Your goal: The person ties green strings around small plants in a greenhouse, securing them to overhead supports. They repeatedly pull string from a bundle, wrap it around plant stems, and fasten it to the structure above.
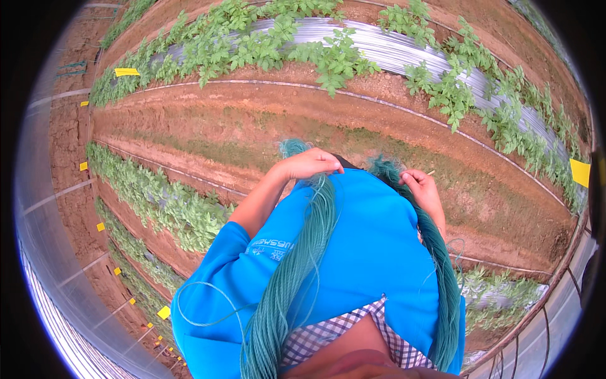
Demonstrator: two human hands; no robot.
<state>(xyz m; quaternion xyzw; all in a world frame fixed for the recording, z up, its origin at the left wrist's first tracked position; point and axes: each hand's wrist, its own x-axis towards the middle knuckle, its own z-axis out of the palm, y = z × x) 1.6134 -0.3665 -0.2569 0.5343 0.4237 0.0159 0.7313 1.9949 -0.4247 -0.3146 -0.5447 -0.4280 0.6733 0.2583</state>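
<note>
Two long bundles of green twine hang over my shoulders, down the front of my blue top (374, 241). One bundle (303, 246) lies on the picture's left, with a frayed end (293, 148) past my left hand (315, 163); that hand rests over the twine at waist height, its grip partly hidden. The darker bundle (438, 265) hangs on the right, its frayed end (386, 168) beside my right hand (416, 182). The thumb and fingertips of my right hand are pinched together near the strands; whether they hold one is unclear. A loose loop of twine (203, 284) sticks out over the left sleeve.
Bare soil furrows (265, 123) run across in front of me. Beyond them, leafy green plants (341, 57) grow along silver plastic mulch (378, 42), with a drip line (284, 84) alongside. More plants (170, 203) grow at left. Yellow cards (580, 173) stand among the rows.
</note>
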